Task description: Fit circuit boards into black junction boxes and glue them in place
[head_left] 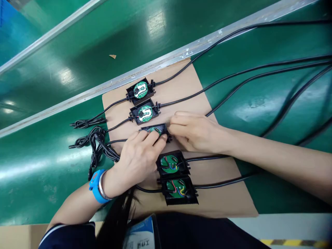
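Observation:
My left hand (138, 157) reaches over the middle open black plastic case (164, 127), its fingers curled onto the case and the green circuit board (155, 130) inside. At the right end of that case, my right hand (195, 133) is closed round the black cable (215, 108); the fingertips and the cable's entry are partly hidden. Two similar cases, an upper one (136, 100) and one below it (134, 119), hold round boards with white material on them. Nearer my body, two more cases (185, 166) (193, 199) show boards with coloured wires.
Under the cases lies a brown cardboard sheet (220, 202) on the green tabletop (38, 173). Thin coiled leads with plugs (97, 147) lie to the left. Thick black cables (285, 62) run off to the right. A metal edge strip (166, 67) crosses behind the cases.

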`<state>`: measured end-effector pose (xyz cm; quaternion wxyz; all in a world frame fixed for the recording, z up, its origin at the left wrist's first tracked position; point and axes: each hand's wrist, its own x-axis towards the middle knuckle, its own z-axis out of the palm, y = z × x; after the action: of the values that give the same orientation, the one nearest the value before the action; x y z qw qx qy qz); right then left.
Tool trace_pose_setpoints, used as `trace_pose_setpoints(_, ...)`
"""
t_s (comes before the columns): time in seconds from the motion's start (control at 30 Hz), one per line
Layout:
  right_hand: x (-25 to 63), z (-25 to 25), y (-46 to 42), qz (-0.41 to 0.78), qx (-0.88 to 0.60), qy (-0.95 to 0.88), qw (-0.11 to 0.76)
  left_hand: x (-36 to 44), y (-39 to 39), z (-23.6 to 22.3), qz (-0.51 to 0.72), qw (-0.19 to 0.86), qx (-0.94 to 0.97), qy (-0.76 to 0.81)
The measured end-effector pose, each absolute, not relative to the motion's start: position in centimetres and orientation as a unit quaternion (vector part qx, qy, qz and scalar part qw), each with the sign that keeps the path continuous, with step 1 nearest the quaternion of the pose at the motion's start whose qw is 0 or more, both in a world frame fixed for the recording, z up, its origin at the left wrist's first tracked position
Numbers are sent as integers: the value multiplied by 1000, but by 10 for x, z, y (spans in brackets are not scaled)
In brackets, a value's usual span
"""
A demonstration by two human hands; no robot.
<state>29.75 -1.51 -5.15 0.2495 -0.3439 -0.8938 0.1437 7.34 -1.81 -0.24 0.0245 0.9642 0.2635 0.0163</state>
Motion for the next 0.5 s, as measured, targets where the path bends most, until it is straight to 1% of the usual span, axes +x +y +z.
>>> trace_pose_setpoints(0.13,297,-50,-17,192,-392,-855,280,67,-19,-8,58,59,954,287)
trace_pose_setpoints(0.2,298,-50,-17,212,-404,-840,294,65,-19,-9,64,59,951,298)
trace_pose_setpoints(0.4,299,-45,-14,291,-439,-796,300,64,-19,-12,32,0,967,251)
trace_pose_setpoints(0.5,298,-43,-13,293,-444,-794,294,64,-20,-11,27,-22,969,244)
